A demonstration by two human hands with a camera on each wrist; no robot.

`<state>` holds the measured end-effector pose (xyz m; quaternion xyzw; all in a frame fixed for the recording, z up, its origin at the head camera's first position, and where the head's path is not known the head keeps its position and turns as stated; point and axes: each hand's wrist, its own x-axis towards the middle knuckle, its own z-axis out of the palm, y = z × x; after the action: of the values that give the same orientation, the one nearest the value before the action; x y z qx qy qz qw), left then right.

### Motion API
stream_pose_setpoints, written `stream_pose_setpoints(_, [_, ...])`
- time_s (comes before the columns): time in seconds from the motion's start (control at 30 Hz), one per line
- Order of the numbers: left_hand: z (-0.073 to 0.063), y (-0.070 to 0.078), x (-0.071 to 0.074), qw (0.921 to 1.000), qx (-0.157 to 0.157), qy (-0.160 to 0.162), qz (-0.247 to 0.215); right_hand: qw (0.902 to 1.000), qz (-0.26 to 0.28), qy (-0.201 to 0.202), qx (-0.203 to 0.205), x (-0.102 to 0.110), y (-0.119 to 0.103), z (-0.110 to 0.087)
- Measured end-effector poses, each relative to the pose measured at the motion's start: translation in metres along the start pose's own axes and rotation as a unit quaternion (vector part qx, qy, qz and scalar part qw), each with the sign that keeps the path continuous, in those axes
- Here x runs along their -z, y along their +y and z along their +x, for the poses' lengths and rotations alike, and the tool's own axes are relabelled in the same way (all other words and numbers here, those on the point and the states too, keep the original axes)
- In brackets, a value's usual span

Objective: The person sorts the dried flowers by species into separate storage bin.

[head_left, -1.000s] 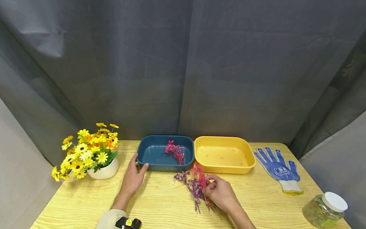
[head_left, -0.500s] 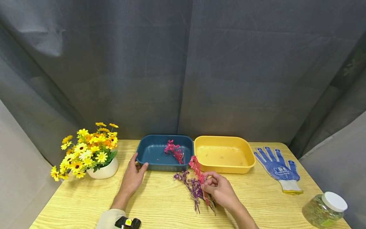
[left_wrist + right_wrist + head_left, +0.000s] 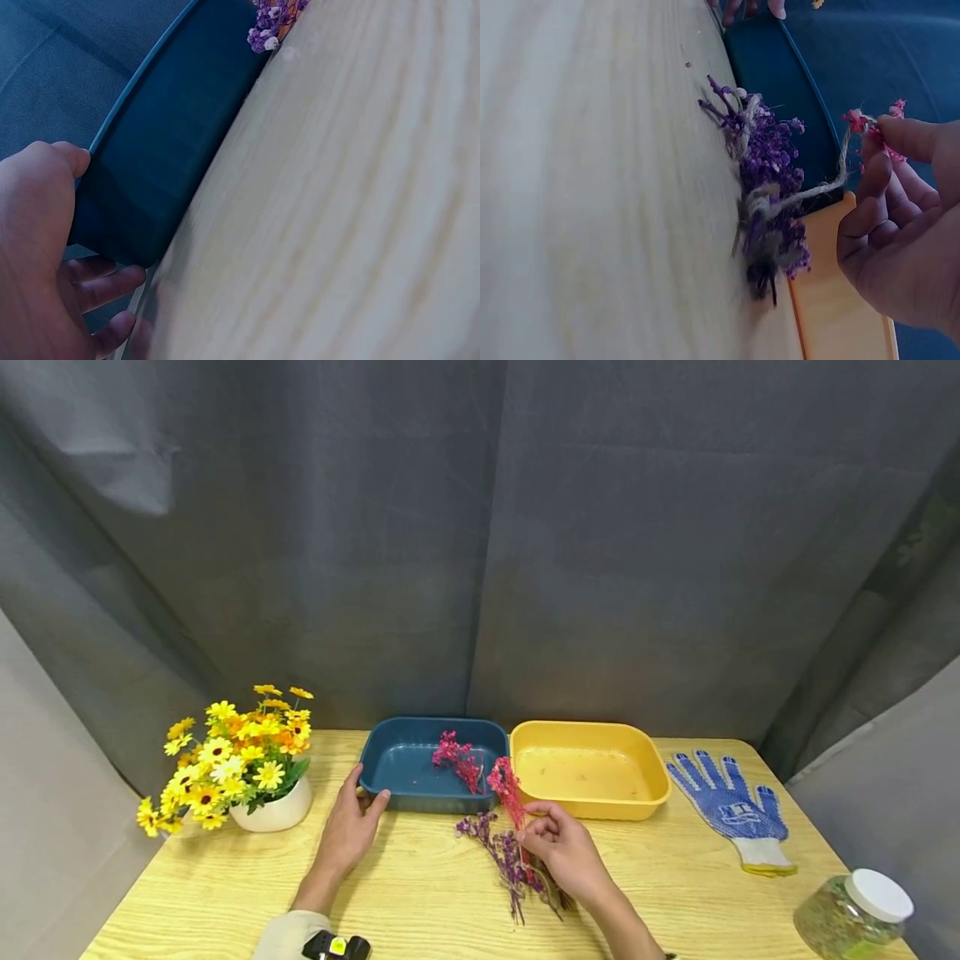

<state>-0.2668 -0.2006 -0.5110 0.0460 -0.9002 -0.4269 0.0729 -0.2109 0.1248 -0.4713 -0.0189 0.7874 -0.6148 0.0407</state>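
Observation:
My left hand [image 3: 349, 828] holds the front left corner of a blue tray [image 3: 420, 802]. In the left wrist view, its thumb lies over the rim while the fingers curve against the end wall. Between thumb and fingertips, my right hand [image 3: 567, 853] pinches a sprig of pink dried flowers [image 3: 505, 782], raised above the table. Below it, a bunch of purple dried flowers [image 3: 487, 836] lies on the wood in front of the trays. A length of twine [image 3: 814, 193] runs from that bunch up to the pinched sprig. Another pink sprig [image 3: 457, 758] lies inside the blue tray.
A yellow tray [image 3: 585, 808] stands against the blue tray's right side. Farther right are a blue-and-white work glove [image 3: 738, 810] and a lidded jar [image 3: 847, 914]. A white pot of yellow flowers [image 3: 273, 810] stands left; a grey curtain [image 3: 480, 543] hangs behind.
My right hand has moved slightly left and away from me, lifting the pink sprig off the purple bunch towards the blue tray. The left hand has stayed on the tray corner.

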Motion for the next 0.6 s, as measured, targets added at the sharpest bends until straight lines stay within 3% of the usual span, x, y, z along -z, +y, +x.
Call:
stream_pose_setpoints(0.23, [0.000,-0.002,0.000,1.0000,0.001,0.001,-0.001,0.9975,-0.052,0.030,0.037,-0.010,-0.013,0.020])
stream_pose_setpoints(0.6, [0.000,-0.003,0.000,1.0000,0.000,-0.003,-0.001,0.9926,-0.102,0.029,0.060,-0.022,-0.035,0.053])
